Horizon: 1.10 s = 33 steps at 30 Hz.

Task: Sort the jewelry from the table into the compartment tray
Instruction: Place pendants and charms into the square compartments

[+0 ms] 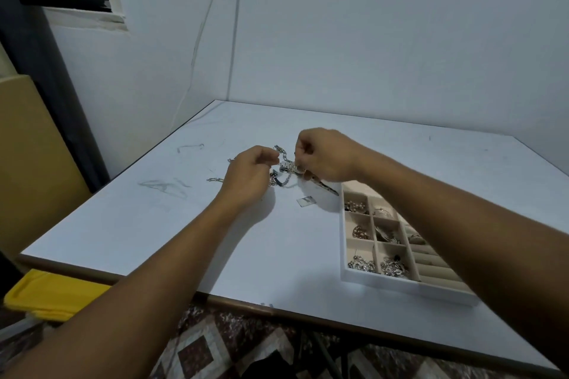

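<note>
Hands meet above the middle of the white table (147, 224), close together, and both are closed down to a narrow pinch. The left hand (246, 174) has its fingers curled, with the tips on one end of a silver link chain (285, 163). The right hand (323, 157) is curled in the same way and pinches the other end of this chain between thumb and fingers. The chain goes across the small gap between the two hands, and a loop of it stands up just behind the fingertips.

Directly under the hands a small pile of tangled jewelry (278, 181) lies on the table, partly hidden by the left hand. Two thin chain ends (215, 179) stick out on the far left side of this hand. A dark, long, pointed piece (327, 188) comes out from under the right hand toward the tray; I cannot tell if it lies on the table or hangs from the fingers. Near it, a small clear square (306, 200) lies flat on the table.

The compartment tray (400, 288) stands to the right, near the front edge of the table, and the right forearm passes over its far side. Its square compartments on the left hold silver pieces, and the section on the right has padded rolls.

Beyond the left table edge there is a yellow object (46, 295), and a patterned floor (215, 348) shows below.
</note>
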Motion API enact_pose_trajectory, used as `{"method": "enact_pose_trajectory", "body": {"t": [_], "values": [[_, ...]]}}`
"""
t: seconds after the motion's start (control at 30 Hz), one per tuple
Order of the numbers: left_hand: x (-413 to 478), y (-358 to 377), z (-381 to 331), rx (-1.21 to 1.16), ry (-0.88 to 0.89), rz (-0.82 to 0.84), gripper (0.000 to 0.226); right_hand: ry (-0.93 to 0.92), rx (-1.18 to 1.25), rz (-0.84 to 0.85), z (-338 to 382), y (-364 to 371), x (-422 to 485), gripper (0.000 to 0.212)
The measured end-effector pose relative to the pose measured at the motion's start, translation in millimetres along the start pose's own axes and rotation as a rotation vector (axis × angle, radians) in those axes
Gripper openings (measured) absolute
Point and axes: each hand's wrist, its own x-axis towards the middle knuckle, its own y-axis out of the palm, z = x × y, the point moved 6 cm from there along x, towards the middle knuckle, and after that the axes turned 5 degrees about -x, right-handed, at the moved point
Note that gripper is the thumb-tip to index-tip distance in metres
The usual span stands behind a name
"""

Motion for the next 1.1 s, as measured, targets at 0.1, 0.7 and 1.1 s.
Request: {"method": "enact_pose_trajectory", "body": {"t": [0.1, 0.7, 1.1], "values": [[-3.7, 6.5, -1.6, -0.084, -0.045, 0.022, 0.046, -0.007, 0.069, -0.017, 3.1, -17.4, -3.3, 0.011], [-22.5, 37.0, -9.0, -0.282, -0.033, 0.201, 0.040, -0.059, 0.254, -0.156, 9.3, -79.8, -7.0, 0.010], [-30.1, 61.0, -7.3, -0.472, -0.133, 0.258, 0.015, -0.078, 0.291, -0.253, 9.1, -117.3, -11.6, 0.011]]}}
